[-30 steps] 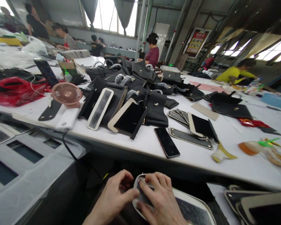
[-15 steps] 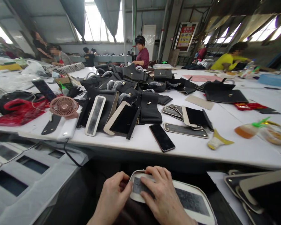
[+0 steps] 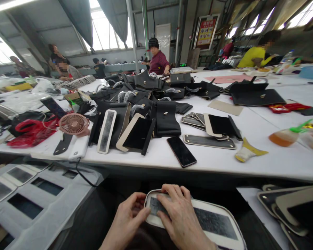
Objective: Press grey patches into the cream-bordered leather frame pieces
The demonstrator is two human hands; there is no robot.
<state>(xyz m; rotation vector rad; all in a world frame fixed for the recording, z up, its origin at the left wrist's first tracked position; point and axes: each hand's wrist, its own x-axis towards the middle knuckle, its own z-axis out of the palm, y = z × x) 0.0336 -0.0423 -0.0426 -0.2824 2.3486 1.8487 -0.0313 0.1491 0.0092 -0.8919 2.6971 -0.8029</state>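
Observation:
A rounded pale panel (image 3: 216,222) with a dark grey inset lies low in front of me, below the table edge. My left hand (image 3: 129,217) pinches its left end between thumb and fingers. Across the panel's left part rests my right hand (image 3: 178,213), fingers bent and pressing on its surface, thumb apart from the forefinger. The panel's lower edge is partly hidden by my right hand and wrist. Beyond, on the white table (image 3: 146,163), lies a black phone (image 3: 182,151).
Black bag pieces (image 3: 168,118) are heaped mid-table. A pink fan (image 3: 73,124) stands left; a glue bottle (image 3: 283,137) lies right. Stacked panels (image 3: 284,208) sit at lower right, a cloth-covered surface with framed pieces (image 3: 65,198) at lower left. Several people work beyond.
The view has shifted slightly, so the table items appear moved. Both hands keep nearly the same hold on the panel. The person in dark red beyond the table has an arm stretched out more.

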